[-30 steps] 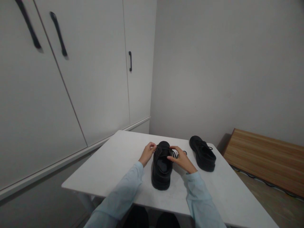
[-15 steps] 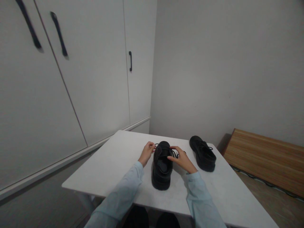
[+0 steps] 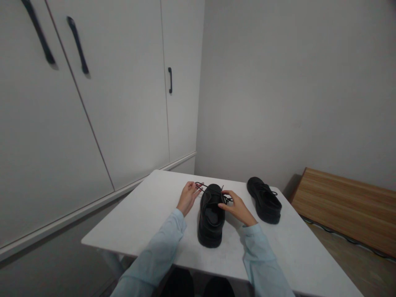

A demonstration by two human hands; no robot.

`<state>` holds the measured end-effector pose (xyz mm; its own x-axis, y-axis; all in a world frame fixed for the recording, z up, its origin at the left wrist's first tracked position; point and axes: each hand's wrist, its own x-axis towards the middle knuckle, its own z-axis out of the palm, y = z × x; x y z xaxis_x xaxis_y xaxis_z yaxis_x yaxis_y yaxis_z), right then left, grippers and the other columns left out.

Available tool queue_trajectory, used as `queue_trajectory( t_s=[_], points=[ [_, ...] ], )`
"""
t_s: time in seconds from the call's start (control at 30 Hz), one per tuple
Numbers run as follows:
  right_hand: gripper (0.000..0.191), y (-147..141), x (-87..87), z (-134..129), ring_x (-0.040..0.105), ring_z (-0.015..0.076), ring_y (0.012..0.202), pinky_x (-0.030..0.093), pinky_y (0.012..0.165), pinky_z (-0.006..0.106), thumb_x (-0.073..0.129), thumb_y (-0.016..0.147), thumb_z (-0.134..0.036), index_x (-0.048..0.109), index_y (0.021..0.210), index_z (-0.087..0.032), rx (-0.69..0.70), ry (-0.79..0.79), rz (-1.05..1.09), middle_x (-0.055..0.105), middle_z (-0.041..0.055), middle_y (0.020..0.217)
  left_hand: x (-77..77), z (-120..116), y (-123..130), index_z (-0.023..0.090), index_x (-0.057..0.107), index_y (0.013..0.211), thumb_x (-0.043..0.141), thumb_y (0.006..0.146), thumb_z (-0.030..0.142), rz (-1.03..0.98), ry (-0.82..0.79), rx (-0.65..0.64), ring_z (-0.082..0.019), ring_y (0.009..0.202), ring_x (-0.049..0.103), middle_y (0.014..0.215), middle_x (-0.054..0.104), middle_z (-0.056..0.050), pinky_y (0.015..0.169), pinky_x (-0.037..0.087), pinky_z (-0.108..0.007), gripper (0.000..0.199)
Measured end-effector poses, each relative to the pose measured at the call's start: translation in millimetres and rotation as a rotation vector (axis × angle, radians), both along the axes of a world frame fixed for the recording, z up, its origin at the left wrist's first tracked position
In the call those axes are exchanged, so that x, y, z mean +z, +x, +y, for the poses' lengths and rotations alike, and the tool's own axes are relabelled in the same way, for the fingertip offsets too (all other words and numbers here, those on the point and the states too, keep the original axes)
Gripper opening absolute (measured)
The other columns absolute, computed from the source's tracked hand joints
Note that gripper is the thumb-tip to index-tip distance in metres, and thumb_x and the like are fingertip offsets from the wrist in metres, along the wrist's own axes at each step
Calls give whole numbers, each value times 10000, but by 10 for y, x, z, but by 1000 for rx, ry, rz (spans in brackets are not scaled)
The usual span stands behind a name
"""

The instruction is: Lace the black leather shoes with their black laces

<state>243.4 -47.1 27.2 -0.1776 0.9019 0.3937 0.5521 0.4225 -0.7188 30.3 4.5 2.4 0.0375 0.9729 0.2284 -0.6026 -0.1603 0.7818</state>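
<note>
A black lace-up shoe [image 3: 211,225] stands on the white table [image 3: 148,214], its heel toward me and its toe away. To its left, my left hand [image 3: 188,197] pinches a black shoelace [image 3: 201,187], which stretches from the fingers to the shoe's front. My right hand [image 3: 233,206] is at the shoe's right side, with thumb and fingers closed on the edge of the opening by the lacing. More loops of lace show beside its fingers.
A second black shoe [image 3: 264,201] stands at the table's back right. White cabinets [image 3: 133,103] with dark handles line the left, and a grey wall [image 3: 278,95] rises behind. A wood-grain board [image 3: 343,206] lies low on the right.
My left hand has moved a little left, away from the shoe, drawing the lace out longer. My right hand has stayed at the shoe's right side.
</note>
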Motion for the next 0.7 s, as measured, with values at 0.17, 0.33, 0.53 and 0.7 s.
queue_trajectory(
  t_s=[0.17,0.33,0.53,0.7],
  points=[
    [452,3,-2,-2,574,257,1067,417,954,424,695,695,-396,584,1084,-194,7,8,4,633,97,1121,41,-9,15,182,456,771,650,791,376,-35,-7,-42,-236,1082,596,827,599,-26,932,448,-396,276],
    [454,-1,5,-3,574,255,1062,421,946,418,694,699,-388,575,1089,-188,9,-5,2,629,100,1120,6,32,-9,178,490,773,665,779,303,-201,-60,-114,-185,920,628,818,599,-21,926,459,-419,215],
    [467,6,-8,3,569,258,1073,416,952,415,695,701,-395,573,1099,-184,17,6,4,624,107,1129,18,48,-33,175,469,747,623,804,296,-193,-25,-58,-86,646,533,825,586,-18,819,498,-374,204],
    [468,13,-14,4,569,261,1069,417,954,424,699,692,-405,579,1095,-199,17,7,16,627,100,1117,49,17,-5,189,419,755,611,790,406,46,12,-24,-56,541,425,798,527,8,556,414,-222,292]
  ],
)
